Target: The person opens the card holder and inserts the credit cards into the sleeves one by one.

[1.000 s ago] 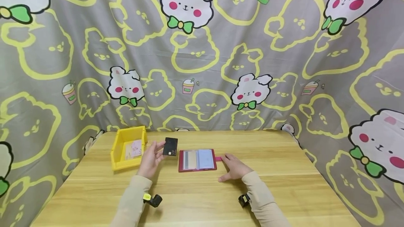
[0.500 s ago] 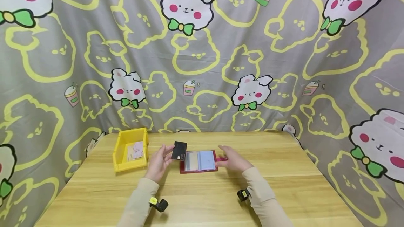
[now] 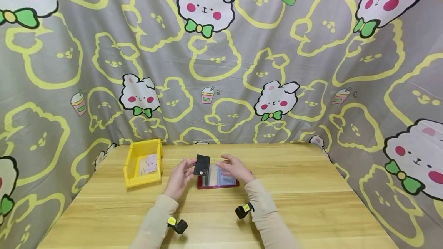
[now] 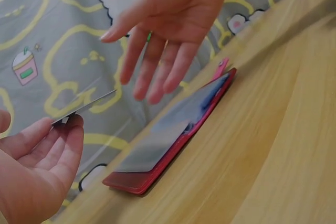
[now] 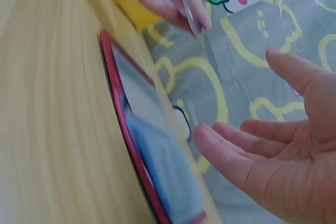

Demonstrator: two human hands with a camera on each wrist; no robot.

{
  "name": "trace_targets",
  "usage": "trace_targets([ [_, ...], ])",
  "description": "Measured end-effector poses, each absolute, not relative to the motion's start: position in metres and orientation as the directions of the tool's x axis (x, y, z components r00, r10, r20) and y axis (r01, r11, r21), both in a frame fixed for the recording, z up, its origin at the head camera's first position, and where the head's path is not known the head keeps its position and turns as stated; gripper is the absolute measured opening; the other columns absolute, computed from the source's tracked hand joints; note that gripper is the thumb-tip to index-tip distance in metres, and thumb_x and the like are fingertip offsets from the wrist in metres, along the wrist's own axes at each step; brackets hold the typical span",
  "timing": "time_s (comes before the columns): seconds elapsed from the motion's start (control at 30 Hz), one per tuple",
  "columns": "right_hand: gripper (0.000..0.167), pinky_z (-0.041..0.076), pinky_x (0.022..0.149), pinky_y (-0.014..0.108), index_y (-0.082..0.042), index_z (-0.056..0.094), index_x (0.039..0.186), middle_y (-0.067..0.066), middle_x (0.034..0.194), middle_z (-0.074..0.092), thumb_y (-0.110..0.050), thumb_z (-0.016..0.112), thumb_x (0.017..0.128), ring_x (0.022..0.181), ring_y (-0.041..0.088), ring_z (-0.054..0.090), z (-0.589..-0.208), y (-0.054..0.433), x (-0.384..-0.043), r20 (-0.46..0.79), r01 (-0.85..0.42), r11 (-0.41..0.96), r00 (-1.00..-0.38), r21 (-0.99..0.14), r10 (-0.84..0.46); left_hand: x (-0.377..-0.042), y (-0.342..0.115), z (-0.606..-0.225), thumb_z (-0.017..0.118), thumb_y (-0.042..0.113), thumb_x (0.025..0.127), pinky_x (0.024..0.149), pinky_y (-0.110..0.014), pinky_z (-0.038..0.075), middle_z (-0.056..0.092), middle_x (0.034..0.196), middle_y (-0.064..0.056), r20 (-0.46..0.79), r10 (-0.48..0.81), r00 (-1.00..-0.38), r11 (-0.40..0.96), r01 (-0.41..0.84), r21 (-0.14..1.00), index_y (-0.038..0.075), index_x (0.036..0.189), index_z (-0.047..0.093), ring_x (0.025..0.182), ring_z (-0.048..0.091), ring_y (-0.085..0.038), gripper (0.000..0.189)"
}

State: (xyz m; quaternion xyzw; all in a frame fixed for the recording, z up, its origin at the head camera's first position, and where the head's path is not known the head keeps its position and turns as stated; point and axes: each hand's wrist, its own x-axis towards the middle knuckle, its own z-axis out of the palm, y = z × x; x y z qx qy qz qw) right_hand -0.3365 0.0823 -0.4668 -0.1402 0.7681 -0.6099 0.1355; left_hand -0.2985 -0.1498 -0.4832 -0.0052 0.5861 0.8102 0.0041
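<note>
A black card marked "VIP" [image 3: 202, 165] is hanging in mid-air near the left end of an open red card holder [image 3: 214, 181], touching neither its sleeves nor the table [image 3: 207, 224]. A person's left hand [image 3: 179, 178] is pinching the card by its edge between thumb and fingers. Below, the holder is lying spread on the wood, its clear and bluish sleeves facing up and its pink strap [image 4: 221, 68] sticking out at the right end. The right hand [image 3: 235, 167] is hovering over the sleeves, thumb apart from loosely extended fingers, holding nothing. The step in hand appears to be lining the card up with a sleeve; the next move would probably be calling for the free fingers to part a sleeve's mouth and the card's edge to be angling toward it. Which sleeve is being aimed at cannot be told. Off to the left, a yellow bin [image 3: 142, 182] is holding pale, pink-printed cards [image 3: 151, 163]. A grey curtain [image 3: 221, 87] patterned with cartoon rabbits is hanging behind.
</note>
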Motion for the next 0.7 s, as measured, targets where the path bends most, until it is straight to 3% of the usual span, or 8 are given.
trace_targets([
  [0.17, 0.060, 0.057, 0.088, 0.045, 0.013, 0.034, 0.143, 0.031, 0.126, 0.058, -0.016, 0.059, 0.097, 0.098, 0.035, 0.068, -0.472, 0.068, -0.333, -0.063, 0.055, 0.031, -0.921, -0.998, -0.384, -0.301, -0.143, -0.483, 0.038, 0.046, 0.104, 0.076, -0.021, 0.051, 0.063, 0.130, -0.012, -0.091, -0.038, -0.995, -0.285, -0.076, 0.956, -0.006, 0.134, 0.053, 0.085, 0.062, -0.010, 0.062],
  [0.33, 0.053, 0.060, 0.081, 0.040, 0.012, 0.038, 0.141, 0.018, 0.104, 0.067, -0.008, 0.056, 0.096, 0.076, 0.017, 0.070, -0.474, 0.060, -0.330, -0.092, 0.117, -0.044, -0.922, -0.992, -0.377, -0.302, -0.140, -0.484, 0.034, 0.041, 0.106, 0.075, -0.021, 0.053, 0.062, 0.131, -0.014, -0.099, -0.038, -0.994, -0.286, -0.084, 0.955, -0.007, 0.135, 0.051, 0.085, 0.064, -0.009, 0.059],
  [0.7, 0.045, 0.061, 0.075, 0.038, 0.012, 0.045, 0.134, 0.007, 0.087, 0.064, -0.002, 0.057, 0.093, 0.069, 0.013, 0.066, -0.475, 0.060, -0.325, -0.063, 0.104, -0.109, -0.943, -0.989, -0.327, -0.299, -0.137, -0.488, 0.036, 0.042, 0.105, 0.080, -0.024, 0.056, 0.059, 0.134, -0.023, -0.075, 0.016, -0.997, -0.280, -0.077, 0.957, -0.012, 0.133, 0.049, 0.089, 0.067, -0.012, 0.062],
])
